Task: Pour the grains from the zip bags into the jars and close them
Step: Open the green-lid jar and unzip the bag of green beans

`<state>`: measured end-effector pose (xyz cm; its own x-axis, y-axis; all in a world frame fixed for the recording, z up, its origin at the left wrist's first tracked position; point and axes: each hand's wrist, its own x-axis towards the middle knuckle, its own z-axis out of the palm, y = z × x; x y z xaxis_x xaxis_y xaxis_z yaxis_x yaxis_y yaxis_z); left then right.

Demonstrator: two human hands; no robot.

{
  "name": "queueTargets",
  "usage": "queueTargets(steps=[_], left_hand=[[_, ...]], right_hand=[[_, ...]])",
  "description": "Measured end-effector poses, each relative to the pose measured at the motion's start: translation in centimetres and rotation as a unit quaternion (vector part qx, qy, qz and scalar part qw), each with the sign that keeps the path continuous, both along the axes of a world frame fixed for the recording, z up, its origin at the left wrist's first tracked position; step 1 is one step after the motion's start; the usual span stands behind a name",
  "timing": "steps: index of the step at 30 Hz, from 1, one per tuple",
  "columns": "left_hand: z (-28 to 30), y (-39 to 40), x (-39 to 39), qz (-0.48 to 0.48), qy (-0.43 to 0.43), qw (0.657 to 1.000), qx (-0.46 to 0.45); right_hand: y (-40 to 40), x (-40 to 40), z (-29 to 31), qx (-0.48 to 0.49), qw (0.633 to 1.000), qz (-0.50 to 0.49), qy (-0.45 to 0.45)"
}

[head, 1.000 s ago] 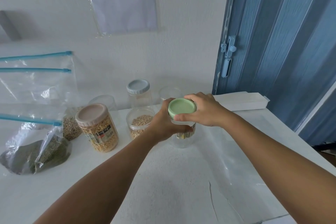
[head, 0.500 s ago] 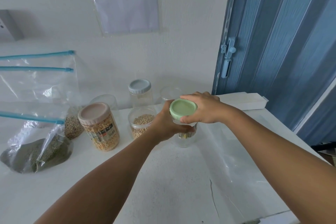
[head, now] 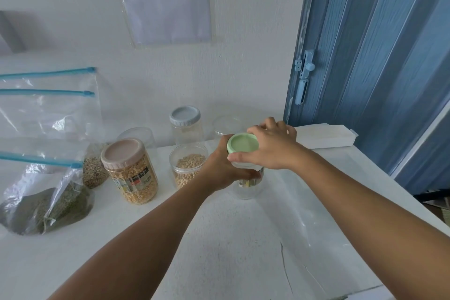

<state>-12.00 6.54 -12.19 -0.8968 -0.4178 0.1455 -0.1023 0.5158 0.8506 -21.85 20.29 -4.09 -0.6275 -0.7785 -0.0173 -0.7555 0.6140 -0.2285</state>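
Note:
An empty clear jar (head: pixel 248 187) stands on the white table (head: pixel 219 251) with a green lid (head: pixel 242 145) on top. My left hand (head: pixel 224 168) grips the jar's body. My right hand (head: pixel 270 148) holds the green lid from the right, fingers curled round its rim. To the left stand an open jar of pale grains (head: pixel 188 165), a pink-lidded jar of yellow grains (head: pixel 130 170) and, behind, a grey-lidded empty jar (head: pixel 186 124). Zip bags with blue sliders (head: pixel 48 114) lean at the left; one holds dark green grains (head: pixel 48 207), another brownish grains (head: pixel 93 170).
Two lidless clear jars (head: pixel 138 135) stand against the wall behind the others. A white box (head: pixel 326 137) lies at the table's back right, beside a blue folding door (head: pixel 377 56). A sheet in a plastic sleeve (head: pixel 165 0) hangs on the wall.
My right hand has turned on the green lid, its fingers shifting round the rim. My left hand keeps hold of the jar, which stays in place.

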Motion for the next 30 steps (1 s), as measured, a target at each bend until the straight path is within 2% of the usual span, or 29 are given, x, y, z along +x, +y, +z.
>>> queueTargets(steps=[2, 7, 12, 16, 19, 22, 30], left_hand=[[0.0, 0.0, 0.0, 0.001, 0.001, 1.000, 0.000], [0.1, -0.1, 0.0, 0.000, -0.002, 1.000, 0.020], [-0.2, -0.2, -0.1, 0.001, -0.001, 1.000, 0.005], [0.0, -0.2, 0.1, 0.000, -0.004, 1.000, 0.020], [0.0, -0.1, 0.0, -0.008, -0.004, 1.000, -0.002], [0.0, 0.0, -0.1, -0.005, -0.002, 1.000, 0.000], [0.1, 0.3, 0.1, -0.017, -0.010, 0.999, 0.029]], right_hand=[[-0.3, 0.2, -0.4, -0.024, 0.999, 0.009, 0.037], [0.4, -1.0, 0.6, 0.016, 0.994, 0.062, -0.084], [-0.4, -0.1, -1.1, -0.031, 0.999, 0.018, 0.009], [-0.1, -0.8, 0.1, 0.004, 0.996, 0.067, -0.057], [-0.1, -0.8, 0.2, 0.030, 0.997, 0.048, -0.045], [-0.6, -0.2, -0.4, -0.005, 0.999, 0.034, 0.005], [0.0, -1.7, 0.6, -0.006, 0.988, 0.134, -0.078]])
